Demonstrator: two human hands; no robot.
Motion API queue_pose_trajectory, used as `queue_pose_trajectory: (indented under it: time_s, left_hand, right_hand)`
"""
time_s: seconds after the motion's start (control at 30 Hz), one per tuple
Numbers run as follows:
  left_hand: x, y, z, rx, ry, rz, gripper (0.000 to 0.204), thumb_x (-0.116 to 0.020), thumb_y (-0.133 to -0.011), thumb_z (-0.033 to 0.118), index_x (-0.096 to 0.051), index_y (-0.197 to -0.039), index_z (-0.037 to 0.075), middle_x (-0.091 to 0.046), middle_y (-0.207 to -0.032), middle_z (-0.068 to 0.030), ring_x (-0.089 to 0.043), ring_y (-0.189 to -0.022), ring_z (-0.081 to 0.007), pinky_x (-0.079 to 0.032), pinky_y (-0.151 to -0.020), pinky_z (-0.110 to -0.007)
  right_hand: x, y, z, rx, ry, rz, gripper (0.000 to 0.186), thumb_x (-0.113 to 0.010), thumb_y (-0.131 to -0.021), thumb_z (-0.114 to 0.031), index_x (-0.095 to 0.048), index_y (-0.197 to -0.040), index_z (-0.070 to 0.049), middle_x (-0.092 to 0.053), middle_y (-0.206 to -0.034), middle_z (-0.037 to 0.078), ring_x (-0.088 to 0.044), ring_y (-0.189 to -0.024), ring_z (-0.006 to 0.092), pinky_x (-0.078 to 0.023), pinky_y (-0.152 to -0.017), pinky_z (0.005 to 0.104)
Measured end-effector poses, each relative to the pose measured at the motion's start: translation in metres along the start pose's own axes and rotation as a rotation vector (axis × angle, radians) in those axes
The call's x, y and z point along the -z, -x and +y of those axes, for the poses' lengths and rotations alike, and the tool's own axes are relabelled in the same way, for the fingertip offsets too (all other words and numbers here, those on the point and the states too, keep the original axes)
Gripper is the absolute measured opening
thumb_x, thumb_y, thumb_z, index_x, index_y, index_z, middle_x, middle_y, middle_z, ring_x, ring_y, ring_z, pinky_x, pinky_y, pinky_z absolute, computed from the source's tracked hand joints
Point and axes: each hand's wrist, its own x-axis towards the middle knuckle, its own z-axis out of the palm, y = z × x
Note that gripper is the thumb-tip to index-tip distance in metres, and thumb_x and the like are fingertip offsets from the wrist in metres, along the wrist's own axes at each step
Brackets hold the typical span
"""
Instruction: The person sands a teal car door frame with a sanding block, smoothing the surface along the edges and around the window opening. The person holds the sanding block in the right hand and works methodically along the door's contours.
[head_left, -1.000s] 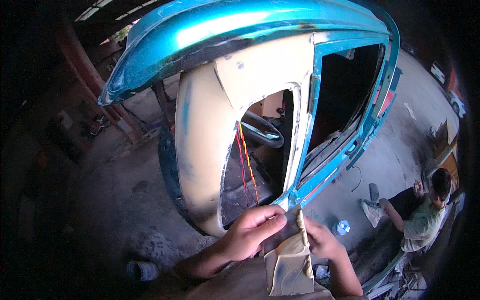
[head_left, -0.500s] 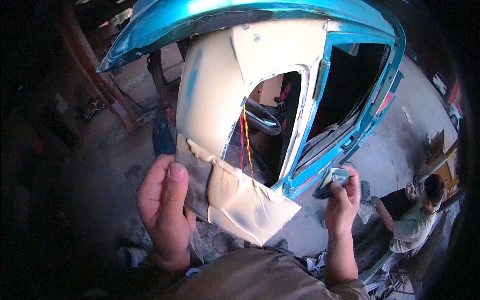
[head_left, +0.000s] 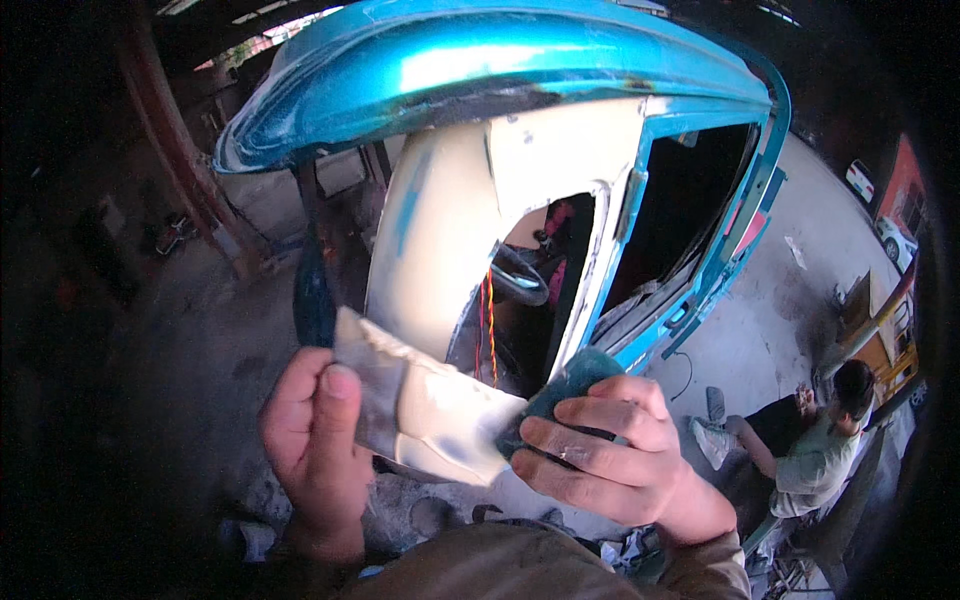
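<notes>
Holding a creased sheet of sandpaper (head_left: 420,405) by its left end, the left hand (head_left: 318,445) pinches it between thumb and fingers, while the right hand (head_left: 600,450) is closed around a dark teal sanding block (head_left: 565,385) that touches the sheet's right end. The sheet spans between both hands, in front of the filler-coated pillar (head_left: 440,250) of a teal vehicle body (head_left: 450,70). Half a second ago the hands were well apart, the right one away from the sheet; now they have drawn together. A seated person (head_left: 815,450) is at the right.
</notes>
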Motion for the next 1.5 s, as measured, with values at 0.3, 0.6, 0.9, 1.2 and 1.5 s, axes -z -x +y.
queue_pose_trajectory:
  time_s: [0.3, 0.6, 0.9, 1.2, 1.5]
  left_hand:
    - [0.095, -0.011, -0.039, 0.000, -0.167, 0.436, 0.030, -0.064, -0.101, 0.034, -0.067, -0.110, 0.005, -0.066, -0.091, -0.0033, -0.062, -0.082, -0.0125, -0.052, -0.076, -0.026]
    - [0.125, -0.003, -0.088, 0.089, 0.002, 0.625, 0.028, -0.067, -0.100, 0.022, -0.067, -0.119, 0.002, -0.068, -0.097, -0.0060, -0.062, -0.083, -0.0112, -0.052, -0.076, -0.025]
    - [0.167, 0.000, -0.112, 0.121, 0.066, 0.528, 0.029, -0.067, -0.101, 0.019, -0.066, -0.121, -0.002, -0.068, -0.099, -0.0070, -0.060, -0.093, -0.0095, -0.049, -0.085, -0.026]
    - [0.156, 0.005, -0.125, 0.206, -0.052, 0.806, 0.036, -0.069, -0.100, 0.021, -0.064, -0.128, 0.001, -0.068, -0.116, -0.0143, -0.064, -0.108, -0.0172, -0.052, -0.097, -0.032]
    - [0.147, 0.007, -0.132, 0.319, -0.125, 0.827, 0.042, -0.071, -0.098, 0.025, -0.063, -0.132, 0.001, -0.067, -0.121, -0.0156, -0.064, -0.110, -0.0189, -0.053, -0.098, -0.033]
  right_hand:
    - [-0.021, -0.045, 0.057, -0.013, 0.287, 0.479, 0.044, -0.079, -0.075, -0.006, -0.076, -0.119, -0.009, -0.071, -0.112, 0.010, -0.065, -0.099, 0.0269, -0.055, -0.086, 0.0401]
    - [-0.046, -0.084, 0.100, 0.176, 0.495, 0.623, 0.047, -0.078, -0.071, -0.006, -0.075, -0.118, -0.006, -0.071, -0.115, 0.012, -0.064, -0.098, 0.0292, -0.054, -0.087, 0.0418]
    - [-0.059, -0.094, 0.103, 0.169, 0.483, 0.669, 0.048, -0.078, -0.067, -0.007, -0.077, -0.116, -0.006, -0.071, -0.113, 0.013, -0.064, -0.099, 0.0296, -0.055, -0.088, 0.0407]
    - [-0.069, -0.090, 0.112, 0.161, 0.500, 0.706, 0.042, -0.080, -0.070, -0.004, -0.079, -0.112, -0.009, -0.073, -0.112, 0.011, -0.066, -0.098, 0.0281, -0.056, -0.090, 0.0389]
    - [-0.057, -0.069, 0.104, 0.133, 0.483, 0.554, 0.040, -0.079, -0.070, -0.004, -0.079, -0.111, -0.006, -0.074, -0.109, 0.012, -0.066, -0.096, 0.0288, -0.057, -0.086, 0.0410]
